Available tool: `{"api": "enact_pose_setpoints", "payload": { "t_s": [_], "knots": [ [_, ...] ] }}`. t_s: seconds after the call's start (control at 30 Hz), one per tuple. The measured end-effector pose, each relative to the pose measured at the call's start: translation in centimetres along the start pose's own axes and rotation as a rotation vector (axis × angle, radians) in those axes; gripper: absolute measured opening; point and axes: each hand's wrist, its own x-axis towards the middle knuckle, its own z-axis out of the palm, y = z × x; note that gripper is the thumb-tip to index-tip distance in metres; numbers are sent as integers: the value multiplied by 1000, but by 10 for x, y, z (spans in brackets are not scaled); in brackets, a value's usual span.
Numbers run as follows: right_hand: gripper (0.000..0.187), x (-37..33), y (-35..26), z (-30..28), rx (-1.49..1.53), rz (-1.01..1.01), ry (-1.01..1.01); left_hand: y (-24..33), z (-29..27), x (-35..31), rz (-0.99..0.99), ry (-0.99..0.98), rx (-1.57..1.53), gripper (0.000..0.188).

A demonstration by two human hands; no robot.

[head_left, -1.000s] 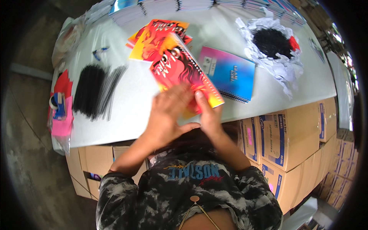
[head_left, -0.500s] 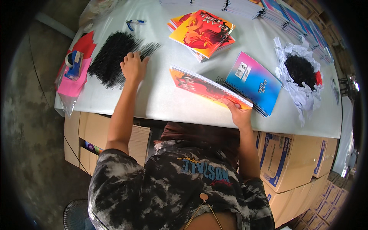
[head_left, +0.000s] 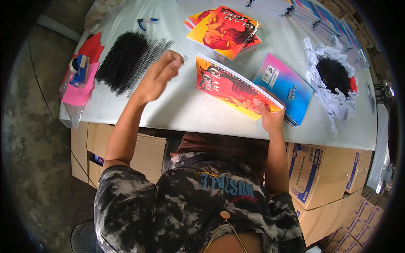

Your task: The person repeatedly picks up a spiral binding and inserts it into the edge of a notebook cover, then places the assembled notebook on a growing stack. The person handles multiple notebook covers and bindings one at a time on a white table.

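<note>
My right hand (head_left: pixel 272 116) grips a notebook (head_left: pixel 228 88) by its right end, thumb on the red and yellow cover. The notebook is tilted above the table, its hole-punched edge uppermost. Left of it, my left hand (head_left: pixel 160 78) is raised with fingers pinched together; the end of a thin dark spiral coil (head_left: pixel 184 57) shows at the fingertips, slightly blurred. Beside that hand lies a flat heap of black spiral coils (head_left: pixel 122 63). A pink and blue notebook (head_left: pixel 291 92), partly behind my right hand, lies on the table with black coil along its edge.
Beyond my hands is a stack of red and yellow notebooks (head_left: pixel 225 31). Blue-handled pliers (head_left: pixel 145 23) lie at the far left. A blue tape dispenser (head_left: pixel 80 71) sits on pink and red sheets. At the right, crumpled paper (head_left: pixel 314 76) surrounds tangled black scraps (head_left: pixel 333 76). Cartons (head_left: pixel 320 173) stand below the table.
My left hand has lifted off the coil heap and moved right, nearer the notebook, with a coil in its fingers. My right hand has turned the notebook so its cover shows more.
</note>
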Motion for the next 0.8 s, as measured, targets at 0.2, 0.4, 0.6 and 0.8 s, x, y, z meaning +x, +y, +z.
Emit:
{"api": "enact_pose_setpoints", "payload": {
  "t_s": [0.2, 0.4, 0.6, 0.8],
  "knots": [
    [29, -1, 1, 1, -61, -35, -8, 0, 9, 7, -31, -62, -2, 40],
    [26, -1, -3, 1, -126, -74, -40, 9, 8, 16, -271, -130, -152, 46],
    [28, 6, 3, -2, -232, -337, -173, 12, -18, 35, -683, -402, -591, 45],
    [28, 2, -8, 0, -125, -140, -125, 25, -15, 26, 155, -158, 174, 21]
  ]
}}
